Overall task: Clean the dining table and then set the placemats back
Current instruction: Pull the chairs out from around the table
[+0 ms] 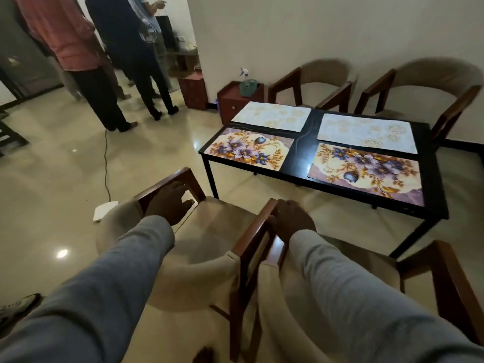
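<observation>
while both hands are on the near chair (209, 231), the dark bench (301, 153) sits ahead and to the right with all four placemats lying flat on it in a two by two layout. its long axis runs from the left-far corner down toward the right-near corner, and every mat lies with its long side along that same line.

the two pale mats with gold medallions, left one (272, 116) and right one (366, 132), are on the far row by the wall chairs (392, 85). the two floral mats, left (248, 149) and right (366, 171), are on the near row. on the right floral mat the flowers look flipped round compared with the left one.

left hand (167, 203) rests over the chair's left wooden arm, fingers fairly straight, grip looks loose. right hand (290, 221) has its grip curled round the top of the right wooden arm.

spray bottle (245, 79) stands on a small red cabinet (235, 98) past the bench's far-left end. people standing at the top left.
</observation>
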